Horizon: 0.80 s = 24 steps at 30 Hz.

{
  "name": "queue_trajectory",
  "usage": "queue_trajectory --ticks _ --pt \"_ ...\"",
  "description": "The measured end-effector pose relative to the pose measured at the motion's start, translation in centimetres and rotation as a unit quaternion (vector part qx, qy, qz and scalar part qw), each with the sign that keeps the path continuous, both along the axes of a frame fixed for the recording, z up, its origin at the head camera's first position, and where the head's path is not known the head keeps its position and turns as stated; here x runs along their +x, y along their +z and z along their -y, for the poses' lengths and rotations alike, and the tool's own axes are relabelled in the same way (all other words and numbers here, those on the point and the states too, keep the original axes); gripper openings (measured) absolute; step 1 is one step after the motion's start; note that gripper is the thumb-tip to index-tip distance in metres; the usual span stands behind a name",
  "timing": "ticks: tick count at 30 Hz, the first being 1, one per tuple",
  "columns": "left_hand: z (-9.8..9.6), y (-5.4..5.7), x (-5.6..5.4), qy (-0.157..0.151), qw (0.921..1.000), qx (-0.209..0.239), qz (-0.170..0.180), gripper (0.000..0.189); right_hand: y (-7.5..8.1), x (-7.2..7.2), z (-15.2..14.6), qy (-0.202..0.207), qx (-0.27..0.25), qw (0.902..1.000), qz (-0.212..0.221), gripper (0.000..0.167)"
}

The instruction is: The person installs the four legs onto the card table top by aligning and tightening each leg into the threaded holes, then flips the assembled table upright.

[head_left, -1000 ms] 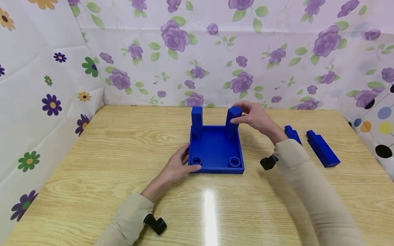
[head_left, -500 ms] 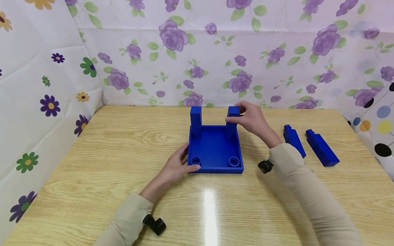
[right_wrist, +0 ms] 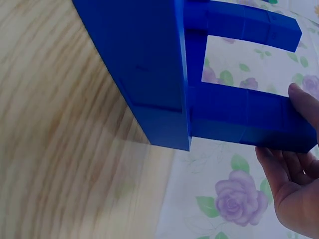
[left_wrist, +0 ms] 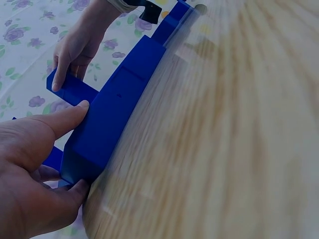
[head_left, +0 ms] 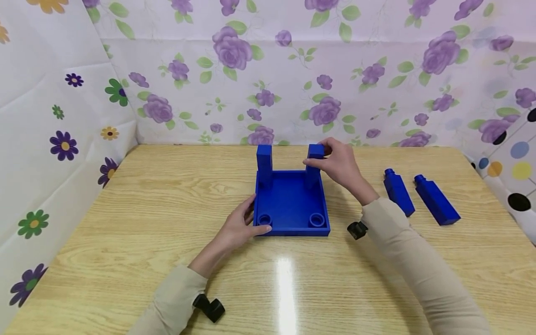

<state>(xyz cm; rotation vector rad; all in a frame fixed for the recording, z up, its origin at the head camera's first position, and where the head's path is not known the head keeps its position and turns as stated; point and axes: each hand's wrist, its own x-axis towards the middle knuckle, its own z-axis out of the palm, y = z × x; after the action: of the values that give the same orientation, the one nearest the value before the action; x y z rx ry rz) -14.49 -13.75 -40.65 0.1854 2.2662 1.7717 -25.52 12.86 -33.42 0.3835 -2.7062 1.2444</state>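
Observation:
A square blue tabletop piece (head_left: 293, 200) with a raised rim lies on the wooden table, its inner side up. Two blue square legs stand upright at its far corners: a left leg (head_left: 264, 163) and a right leg (head_left: 311, 176). Round sockets (head_left: 317, 220) show at both near corners. My right hand (head_left: 340, 163) pinches the top of the right leg between thumb and fingers; in the right wrist view that leg (right_wrist: 244, 114) meets the rimmed piece. My left hand (head_left: 238, 227) grips the near left corner, thumb over the front rim and fingers along the left side.
Two more blue legs with threaded necks, one (head_left: 398, 193) and another (head_left: 437, 200), lie on the wooden table (head_left: 167, 209) to the right. Flowered cloth (head_left: 188, 93) hangs behind the table and along both sides.
The right leg has turned about its upright axis, and its top now faces square on. The right hand has shifted slightly with it; the left hand keeps its grip on the corner.

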Motion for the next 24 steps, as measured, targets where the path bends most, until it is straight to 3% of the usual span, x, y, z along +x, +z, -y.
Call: queue_trajectory --ticks 13,19,24 --pt "0.1 0.2 0.1 0.000 0.9999 -0.007 -0.008 0.094 -0.2 0.6 0.9 -0.022 -0.012 0.9991 -0.034 0.049" --pt "0.1 0.0 0.0 0.004 1.0000 -0.005 0.000 0.093 0.2 1.0 0.8 0.011 0.005 0.9996 -0.024 0.064" --pt "-0.1 0.0 0.0 0.003 1.0000 -0.001 0.001 0.093 0.5 1.7 -1.2 0.055 0.012 0.9984 0.010 0.079"
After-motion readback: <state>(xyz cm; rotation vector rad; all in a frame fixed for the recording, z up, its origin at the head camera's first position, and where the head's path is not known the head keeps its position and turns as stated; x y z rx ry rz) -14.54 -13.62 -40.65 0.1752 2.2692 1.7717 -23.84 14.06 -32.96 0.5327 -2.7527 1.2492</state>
